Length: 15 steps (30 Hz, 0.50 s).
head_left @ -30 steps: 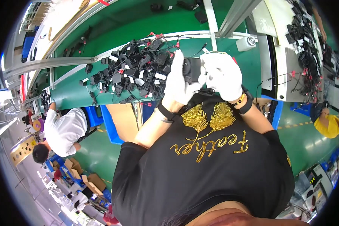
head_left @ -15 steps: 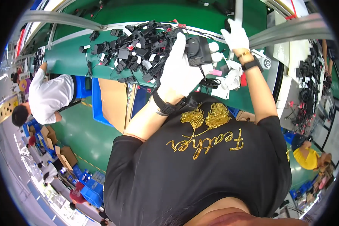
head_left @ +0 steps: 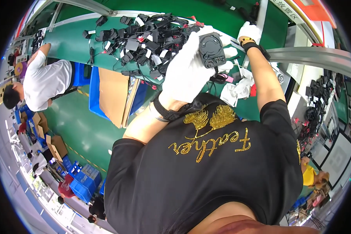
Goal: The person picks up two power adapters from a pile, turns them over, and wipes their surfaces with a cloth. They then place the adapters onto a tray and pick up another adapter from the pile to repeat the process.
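A: Your left hand [head_left: 185, 72] grips a black adapter [head_left: 211, 48] between thumb and fingers; your right hand [head_left: 249, 32] is farther out, grip unclear.

B: Expect it light, stiff, slightly slick; hold its sides. Tangled adapters [head_left: 133, 45] lie leftward on your green bench [head_left: 72, 46].

Left hand [head_left: 186, 69] holding 1 black device [head_left: 212, 50], right hand [head_left: 249, 32] outstretched, heap of cabled devices [head_left: 154, 45]
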Each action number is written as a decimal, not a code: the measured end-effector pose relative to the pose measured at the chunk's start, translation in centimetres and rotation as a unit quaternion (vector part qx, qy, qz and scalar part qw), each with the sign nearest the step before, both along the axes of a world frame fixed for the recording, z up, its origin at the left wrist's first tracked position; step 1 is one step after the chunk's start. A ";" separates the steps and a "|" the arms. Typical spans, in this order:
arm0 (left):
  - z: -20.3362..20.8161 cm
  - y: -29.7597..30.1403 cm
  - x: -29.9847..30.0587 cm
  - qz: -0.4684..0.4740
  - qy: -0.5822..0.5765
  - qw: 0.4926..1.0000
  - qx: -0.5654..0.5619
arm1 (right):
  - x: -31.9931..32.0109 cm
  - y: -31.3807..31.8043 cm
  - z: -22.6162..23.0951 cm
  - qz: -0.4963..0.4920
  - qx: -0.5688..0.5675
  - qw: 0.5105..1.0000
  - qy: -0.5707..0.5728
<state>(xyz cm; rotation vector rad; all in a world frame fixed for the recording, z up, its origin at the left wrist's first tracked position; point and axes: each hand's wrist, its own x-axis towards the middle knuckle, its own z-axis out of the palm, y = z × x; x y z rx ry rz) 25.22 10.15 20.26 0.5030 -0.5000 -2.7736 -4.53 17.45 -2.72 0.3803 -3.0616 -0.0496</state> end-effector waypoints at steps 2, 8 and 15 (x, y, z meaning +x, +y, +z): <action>0.1 0.0 0.3 -0.018 0.041 0.999 0.029 | 1.3 -0.1 1.0 0.123 0.074 0.988 0.052; 0.6 0.8 0.5 -0.037 0.054 0.997 0.037 | 3.5 -0.4 5.4 0.203 -0.041 0.978 0.034; 0.8 1.5 1.2 -0.051 0.049 0.997 -0.029 | 6.4 1.1 7.3 0.233 -0.269 0.935 0.006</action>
